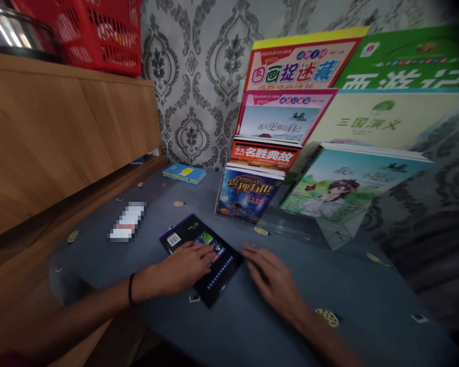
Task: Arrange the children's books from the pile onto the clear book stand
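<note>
A dark book [218,272] lies flat on the table with its back cover up, showing a barcode and a small bright picture. Across the middle of that cover rests my left hand [189,262], fingers stretched out and lying flat; a black band circles the wrist. My right hand [273,280] is beside the book's right corner, fingers extended and close to its edge; whether they touch it I cannot tell. Behind both hands, a clear stand [336,234] holds several children's books, among them a blue one [248,196] and a pale green one [340,183].
A grey-blue cloth [137,275] with a yellow pattern covers the table. Small blue-and-yellow books [184,173] lie near the patterned wall. A blurred-out white item [128,221] is at the left. A wooden cabinet [69,132] carries a red basket [107,35] and a metal pot [15,30].
</note>
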`<state>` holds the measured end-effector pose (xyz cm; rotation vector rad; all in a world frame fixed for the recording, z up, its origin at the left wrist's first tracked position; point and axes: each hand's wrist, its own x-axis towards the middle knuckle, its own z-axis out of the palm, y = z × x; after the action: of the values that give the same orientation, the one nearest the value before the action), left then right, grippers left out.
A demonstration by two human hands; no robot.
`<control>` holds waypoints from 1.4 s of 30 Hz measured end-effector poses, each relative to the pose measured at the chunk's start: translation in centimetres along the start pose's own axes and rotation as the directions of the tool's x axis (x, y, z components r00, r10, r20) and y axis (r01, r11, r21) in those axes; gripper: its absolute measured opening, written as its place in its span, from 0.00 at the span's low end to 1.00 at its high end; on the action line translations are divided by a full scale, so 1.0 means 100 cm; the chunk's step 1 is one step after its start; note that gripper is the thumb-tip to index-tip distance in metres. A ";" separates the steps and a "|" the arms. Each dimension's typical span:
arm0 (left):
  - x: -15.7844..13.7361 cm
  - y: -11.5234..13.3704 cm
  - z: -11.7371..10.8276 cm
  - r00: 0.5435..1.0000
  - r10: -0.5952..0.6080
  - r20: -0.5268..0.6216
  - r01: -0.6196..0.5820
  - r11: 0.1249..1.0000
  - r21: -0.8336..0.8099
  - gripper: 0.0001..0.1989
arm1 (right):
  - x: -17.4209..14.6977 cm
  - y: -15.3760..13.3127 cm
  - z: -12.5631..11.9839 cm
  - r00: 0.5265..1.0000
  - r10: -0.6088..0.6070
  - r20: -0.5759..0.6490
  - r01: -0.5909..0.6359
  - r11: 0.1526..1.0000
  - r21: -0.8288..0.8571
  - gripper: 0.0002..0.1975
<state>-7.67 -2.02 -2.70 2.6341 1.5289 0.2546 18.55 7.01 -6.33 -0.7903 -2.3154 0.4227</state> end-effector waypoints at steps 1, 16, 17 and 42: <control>0.004 -0.006 0.001 1.000 -0.027 0.004 0.027 1.000 -0.001 0.18 | 0.002 -0.011 0.009 0.995 -0.080 0.054 0.080 0.997 -0.003 0.17; 0.011 -0.094 0.008 0.932 -0.357 -0.067 0.357 0.934 -0.008 0.22 | 0.011 -0.043 0.036 0.940 -0.165 0.299 0.186 0.982 -0.042 0.22; 0.011 -0.095 0.013 0.931 -0.356 -0.087 0.358 0.934 0.008 0.23 | 0.016 -0.049 0.038 0.930 -0.163 0.330 0.186 0.982 -0.038 0.23; 0.004 -0.103 0.023 0.928 -0.283 -0.242 0.297 0.955 0.022 0.20 | 0.027 -0.044 0.054 0.951 0.066 0.301 -0.004 0.979 -0.203 0.30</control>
<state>-15.90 3.45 -6.52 2.4432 2.0035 0.5223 11.47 4.91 -6.94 -0.9182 -2.6695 0.3504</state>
